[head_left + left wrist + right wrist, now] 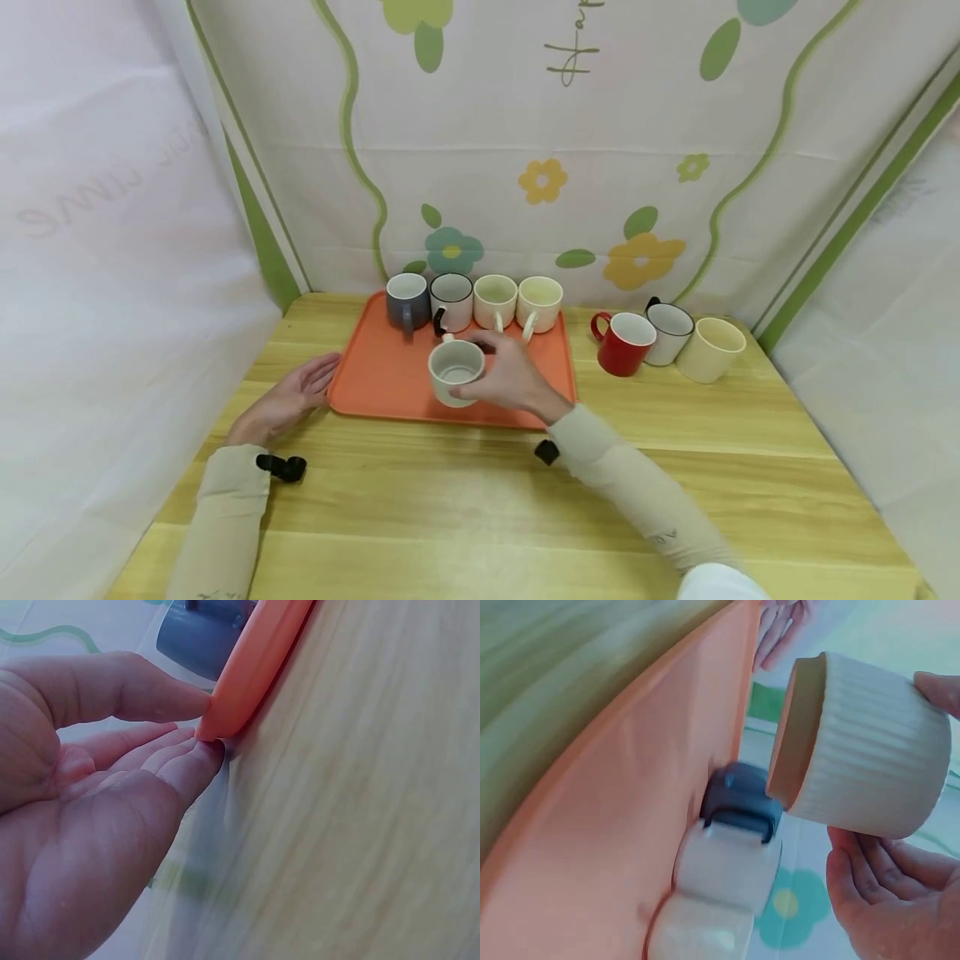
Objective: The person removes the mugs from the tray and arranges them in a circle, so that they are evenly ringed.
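Note:
My right hand (510,375) grips a ribbed cream mug (877,746) with thumb and fingers on opposite sides. In the head view, this mug (456,375) is upright over the orange tray (382,375), its handle pointing away from me. Below it in the right wrist view, the base hangs apart from the tray. At the tray's left front edge lies my left hand (296,396); thumb and fingertips (191,761) touch the rim, fingers fairly straight. Along the tray's back stand a blue-grey mug (407,304), a black-rimmed white mug (453,302) and two cream mugs (495,300).
Right of the tray, a red mug (624,346), a white mug with dark rim (667,333) and a pale yellow mug (711,350) stand close together on the wooden table (420,508). Printed cloth (465,158) rises behind and at both sides.

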Demonstrator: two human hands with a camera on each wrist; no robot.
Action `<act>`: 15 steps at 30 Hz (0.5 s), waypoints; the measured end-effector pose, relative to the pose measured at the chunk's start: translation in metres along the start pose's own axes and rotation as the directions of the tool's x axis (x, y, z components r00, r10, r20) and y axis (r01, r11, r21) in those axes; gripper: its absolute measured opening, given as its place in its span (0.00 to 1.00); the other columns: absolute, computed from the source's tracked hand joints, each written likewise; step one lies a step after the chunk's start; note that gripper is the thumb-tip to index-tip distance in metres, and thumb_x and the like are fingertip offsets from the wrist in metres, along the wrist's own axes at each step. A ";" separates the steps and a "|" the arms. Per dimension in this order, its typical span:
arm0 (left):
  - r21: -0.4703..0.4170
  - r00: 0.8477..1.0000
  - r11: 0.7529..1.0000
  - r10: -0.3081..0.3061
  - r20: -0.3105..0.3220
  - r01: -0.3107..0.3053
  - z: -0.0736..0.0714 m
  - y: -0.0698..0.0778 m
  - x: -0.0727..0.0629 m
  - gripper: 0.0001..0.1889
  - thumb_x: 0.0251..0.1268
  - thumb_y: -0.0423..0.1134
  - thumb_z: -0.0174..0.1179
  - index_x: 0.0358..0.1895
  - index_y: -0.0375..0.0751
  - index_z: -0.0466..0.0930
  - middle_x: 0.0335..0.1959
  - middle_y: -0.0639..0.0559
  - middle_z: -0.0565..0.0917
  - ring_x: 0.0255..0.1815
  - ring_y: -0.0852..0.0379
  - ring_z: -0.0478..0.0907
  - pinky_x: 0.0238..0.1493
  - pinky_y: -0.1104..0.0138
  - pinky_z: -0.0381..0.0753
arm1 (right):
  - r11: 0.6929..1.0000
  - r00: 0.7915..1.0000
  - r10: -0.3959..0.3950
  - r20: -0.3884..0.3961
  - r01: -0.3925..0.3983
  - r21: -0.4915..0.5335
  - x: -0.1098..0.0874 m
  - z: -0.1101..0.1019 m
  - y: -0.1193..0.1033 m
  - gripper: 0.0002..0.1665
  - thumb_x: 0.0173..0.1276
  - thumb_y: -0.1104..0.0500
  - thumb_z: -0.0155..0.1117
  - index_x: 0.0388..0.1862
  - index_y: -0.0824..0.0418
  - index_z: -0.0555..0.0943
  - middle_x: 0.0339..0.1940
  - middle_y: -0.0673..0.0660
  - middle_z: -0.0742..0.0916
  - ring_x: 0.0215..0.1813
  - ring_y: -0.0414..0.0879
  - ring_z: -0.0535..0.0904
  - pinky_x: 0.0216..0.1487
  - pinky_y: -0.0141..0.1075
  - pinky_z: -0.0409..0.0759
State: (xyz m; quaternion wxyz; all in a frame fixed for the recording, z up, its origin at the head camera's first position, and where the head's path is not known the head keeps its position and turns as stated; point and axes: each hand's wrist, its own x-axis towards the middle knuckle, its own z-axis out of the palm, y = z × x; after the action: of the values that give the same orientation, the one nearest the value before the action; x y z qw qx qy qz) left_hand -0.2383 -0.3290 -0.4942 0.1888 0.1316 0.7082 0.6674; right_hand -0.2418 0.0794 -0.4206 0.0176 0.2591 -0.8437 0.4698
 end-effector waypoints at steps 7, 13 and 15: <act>0.005 1.000 1.000 -0.005 -0.005 0.005 -0.002 0.000 -0.002 0.49 0.69 0.16 0.52 0.86 0.31 0.33 0.88 0.33 0.36 0.87 0.31 0.32 0.67 0.80 0.76 | 0.997 0.994 0.064 -0.092 -0.067 -0.025 -0.053 -0.057 0.012 0.39 0.46 0.53 0.91 0.59 0.54 0.85 0.52 0.54 0.90 0.53 0.52 0.87 0.56 0.49 0.86; 0.012 1.000 1.000 -0.017 -0.013 0.017 -0.003 -0.001 -0.002 0.49 0.70 0.16 0.53 0.87 0.33 0.33 0.89 0.34 0.37 0.88 0.32 0.34 0.68 0.79 0.76 | 0.979 0.967 0.140 -0.214 -0.168 -0.117 -0.105 -0.108 0.026 0.42 0.46 0.50 0.92 0.61 0.53 0.84 0.52 0.54 0.90 0.54 0.53 0.86 0.53 0.39 0.83; 0.006 1.000 1.000 -0.013 -0.007 0.013 -0.002 -0.002 0.000 0.48 0.70 0.16 0.52 0.86 0.32 0.33 0.89 0.34 0.37 0.88 0.32 0.34 0.68 0.79 0.75 | 0.964 0.953 0.160 -0.256 -0.207 -0.168 -0.123 -0.124 0.030 0.41 0.47 0.49 0.91 0.61 0.54 0.84 0.52 0.56 0.90 0.55 0.53 0.86 0.50 0.34 0.82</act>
State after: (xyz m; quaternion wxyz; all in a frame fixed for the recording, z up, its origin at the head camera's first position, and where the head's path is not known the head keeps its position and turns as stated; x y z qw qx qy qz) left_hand -0.2387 -0.3310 -0.4961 0.1901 0.1255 0.7118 0.6644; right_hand -0.1752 0.2429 -0.4084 0.1005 0.1174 -0.8973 0.4134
